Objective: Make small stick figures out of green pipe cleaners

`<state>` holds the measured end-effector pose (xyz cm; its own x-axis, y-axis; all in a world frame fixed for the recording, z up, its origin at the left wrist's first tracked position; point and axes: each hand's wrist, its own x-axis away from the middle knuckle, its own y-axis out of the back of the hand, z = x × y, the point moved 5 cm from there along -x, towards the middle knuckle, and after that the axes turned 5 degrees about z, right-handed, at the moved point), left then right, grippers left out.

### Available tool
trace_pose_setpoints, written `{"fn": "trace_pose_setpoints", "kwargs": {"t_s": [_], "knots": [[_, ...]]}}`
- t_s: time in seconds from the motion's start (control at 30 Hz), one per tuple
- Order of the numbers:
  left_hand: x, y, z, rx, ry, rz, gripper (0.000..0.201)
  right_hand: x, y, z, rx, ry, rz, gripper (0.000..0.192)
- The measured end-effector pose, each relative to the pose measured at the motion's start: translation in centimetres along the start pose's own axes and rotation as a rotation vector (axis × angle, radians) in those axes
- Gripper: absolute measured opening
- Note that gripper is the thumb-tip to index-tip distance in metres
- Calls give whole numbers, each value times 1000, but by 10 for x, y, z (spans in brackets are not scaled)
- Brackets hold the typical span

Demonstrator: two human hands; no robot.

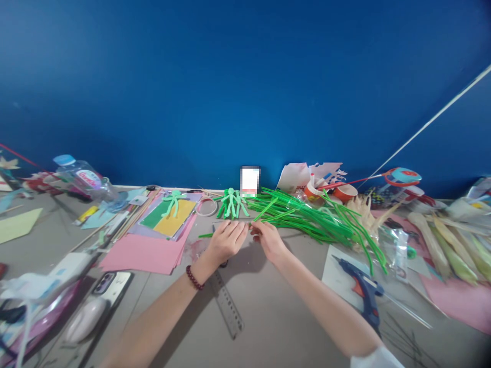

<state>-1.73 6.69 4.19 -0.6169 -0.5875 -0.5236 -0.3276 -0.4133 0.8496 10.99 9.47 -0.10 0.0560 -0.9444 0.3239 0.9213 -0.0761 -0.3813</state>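
Note:
My left hand (229, 240), with a dark bead bracelet at the wrist, is closed, its fingers pointing to the right. A green pipe cleaner (204, 235) sticks out to its left. Close beside it, my right hand (269, 239) pinches with thumb and fingers, and a green pipe cleaner end (265, 208) slants up from between the hands. The fingers hide the middle of it. Just behind stand small green pipe-cleaner figures (230, 203). To the right lies a big bundle of green pipe cleaners (307, 214). A clear ruler (227, 305) lies below my left hand.
Pink paper (140, 254) lies on the left, with green and yellow sheets and another green figure (174, 203) on top. A blue glue gun (362, 289) lies at the right, a bottle (90, 179) and a phone (115, 286) at the left. A blue wall (245, 92) rises behind.

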Motion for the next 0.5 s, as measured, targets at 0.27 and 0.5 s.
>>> {"fn": "trace_pose_setpoints", "kwargs": {"t_s": [0.27,0.5], "knots": [[-1,5,0,68,91,-53,26,2,-1,1,204,210,-52,27],[-4,-1,8,482,455,-114,18,9,-3,8,481,488,-52,22]]}}
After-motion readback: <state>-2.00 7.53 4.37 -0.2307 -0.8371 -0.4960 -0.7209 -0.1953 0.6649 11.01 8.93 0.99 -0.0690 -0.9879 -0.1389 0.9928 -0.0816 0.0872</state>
